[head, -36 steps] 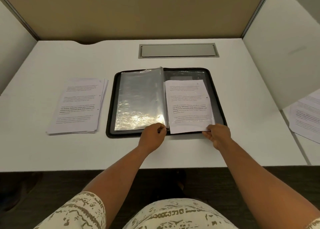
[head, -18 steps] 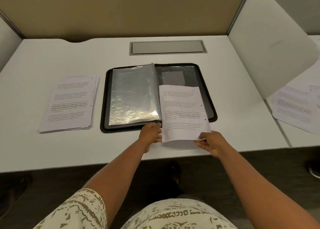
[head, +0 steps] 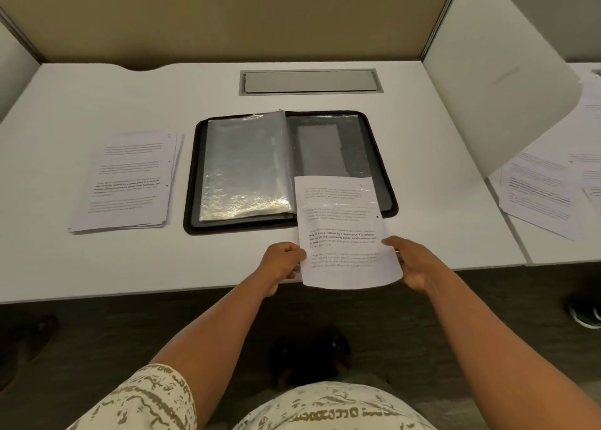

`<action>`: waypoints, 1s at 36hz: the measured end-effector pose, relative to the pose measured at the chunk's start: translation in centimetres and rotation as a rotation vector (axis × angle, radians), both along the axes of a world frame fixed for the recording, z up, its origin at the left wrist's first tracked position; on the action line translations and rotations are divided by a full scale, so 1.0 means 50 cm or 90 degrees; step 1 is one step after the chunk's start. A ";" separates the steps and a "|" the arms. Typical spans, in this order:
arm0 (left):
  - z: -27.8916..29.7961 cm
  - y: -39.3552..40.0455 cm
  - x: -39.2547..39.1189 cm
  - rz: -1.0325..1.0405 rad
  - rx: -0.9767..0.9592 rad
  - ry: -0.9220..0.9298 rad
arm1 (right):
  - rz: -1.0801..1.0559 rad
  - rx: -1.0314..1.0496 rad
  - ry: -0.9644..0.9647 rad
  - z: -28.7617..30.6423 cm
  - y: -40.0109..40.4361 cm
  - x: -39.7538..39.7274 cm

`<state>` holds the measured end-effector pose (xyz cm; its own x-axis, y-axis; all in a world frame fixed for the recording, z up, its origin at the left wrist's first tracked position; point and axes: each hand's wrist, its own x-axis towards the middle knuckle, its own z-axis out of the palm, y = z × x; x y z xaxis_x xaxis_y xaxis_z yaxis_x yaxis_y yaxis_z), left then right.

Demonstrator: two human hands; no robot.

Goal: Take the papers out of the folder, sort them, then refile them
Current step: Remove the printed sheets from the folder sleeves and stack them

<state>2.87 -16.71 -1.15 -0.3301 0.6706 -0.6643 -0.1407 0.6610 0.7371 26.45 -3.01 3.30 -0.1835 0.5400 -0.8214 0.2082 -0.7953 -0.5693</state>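
A black zip folder [head: 387, 182] lies open in the middle of the white desk [head: 81, 104], its clear plastic sleeves [head: 244, 166] turned to the left half. A printed sheet [head: 344, 231] is drawn most of the way out of the right-hand sleeve and hangs over the desk's near edge. My left hand [head: 281, 262] pinches its lower left edge. My right hand [head: 411, 262] grips its lower right edge. A stack of printed papers [head: 126, 182] lies left of the folder.
A grey cable hatch [head: 310, 81] sits flush in the desk behind the folder. White divider panels stand left and right [head: 494, 81]. More printed sheets [head: 546, 195] lie on the neighbouring desk to the right. A dark shoe [head: 585, 312] is on the floor there.
The sheet has slid toward me out of the right sleeve, from lying inside the folder to overhanging the desk edge. Both hands moved back with it.
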 end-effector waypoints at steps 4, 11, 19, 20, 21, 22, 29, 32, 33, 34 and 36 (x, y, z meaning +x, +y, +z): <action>0.008 -0.016 0.005 -0.037 -0.016 -0.082 | 0.006 0.016 -0.013 0.000 0.024 0.013; 0.023 -0.040 0.042 0.001 -0.003 -0.141 | 0.141 0.112 -0.057 -0.010 0.024 0.044; 0.033 -0.033 0.111 0.151 0.063 -0.037 | 0.231 0.136 -0.069 -0.013 0.006 0.101; 0.034 -0.034 0.119 0.153 0.062 -0.022 | 0.240 0.141 -0.070 -0.012 0.005 0.110; 0.034 -0.034 0.126 0.156 0.061 -0.008 | 0.250 0.148 -0.071 -0.012 0.005 0.118; 0.035 -0.036 0.134 0.162 0.056 0.004 | 0.261 0.155 -0.072 -0.010 0.005 0.125; 0.046 -0.056 0.182 0.208 0.068 0.057 | 0.322 0.173 -0.050 0.011 0.014 0.161; 0.052 -0.065 0.191 0.219 0.083 0.048 | 0.331 0.162 -0.017 0.020 0.022 0.169; 0.054 -0.067 0.191 0.224 0.087 0.047 | 0.336 0.163 -0.013 0.022 0.025 0.170; 0.056 -0.068 0.191 0.230 0.090 0.048 | 0.340 0.167 -0.008 0.025 0.028 0.170; 0.061 -0.071 0.190 0.245 0.096 0.054 | 0.348 0.175 0.005 0.029 0.032 0.165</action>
